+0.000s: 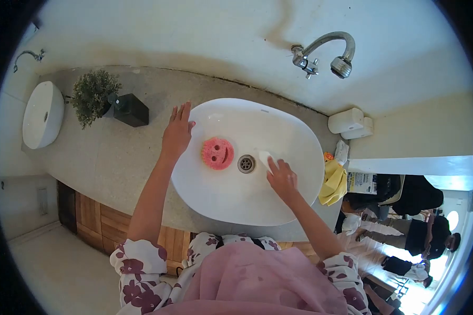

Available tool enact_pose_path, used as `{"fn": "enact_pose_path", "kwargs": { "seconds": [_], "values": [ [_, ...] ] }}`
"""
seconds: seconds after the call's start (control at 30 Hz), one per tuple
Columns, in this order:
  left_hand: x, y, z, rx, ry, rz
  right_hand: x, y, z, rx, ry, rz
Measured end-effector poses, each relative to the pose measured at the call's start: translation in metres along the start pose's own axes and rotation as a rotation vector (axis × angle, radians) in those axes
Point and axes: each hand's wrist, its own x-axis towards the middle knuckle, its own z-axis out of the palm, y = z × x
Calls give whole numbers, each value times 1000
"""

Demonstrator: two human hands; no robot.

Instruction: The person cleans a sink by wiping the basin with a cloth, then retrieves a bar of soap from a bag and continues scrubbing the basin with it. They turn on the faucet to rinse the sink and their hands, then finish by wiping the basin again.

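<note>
An oval white sink (pixel 231 205) sits on the counter in front of me. My left hand (pixel 177 134) lies at its left rim, fingers stretched out and holding nothing. My right hand (pixel 283 179) is inside the basin, its fingers closed on a small white piece (pixel 265 158) just right of the drain (pixel 246 164). I cannot tell what kind of thing this piece is, as the fingers cover part of it. Left of the drain rests a round pink smiley-face sponge (pixel 217 153) with cut-out eyes and mouth.
A curved metal faucet (pixel 336 39) juts from the wall above the sink. A dark soap dispenser (pixel 131 110) and a potted plant (pixel 93 94) stand left. Yellow cloth (pixel 332 182) and white containers (pixel 347 122) are at the right. Several people (pixel 428 233) show beyond the doorway.
</note>
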Motion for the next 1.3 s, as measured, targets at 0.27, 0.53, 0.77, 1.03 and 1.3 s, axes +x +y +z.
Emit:
{"fn": "enact_pose_path", "kwargs": {
  "seconds": [0.27,0.53,0.77,1.03,1.3],
  "values": [
    [2,-1,3,4,10,27,36,-18,11,-29,91,56],
    [0,-2,7,-10,10,41,5,-5,1,-93,-38,-11],
    [1,0,1,6,29,61,20,-11,8,-19,11,19],
    [2,-4,7,79,63,105,35,-16,9,10,-14,29],
    [3,-6,8,63,40,71,0,-3,-9,6,-120,26]
  ]
}}
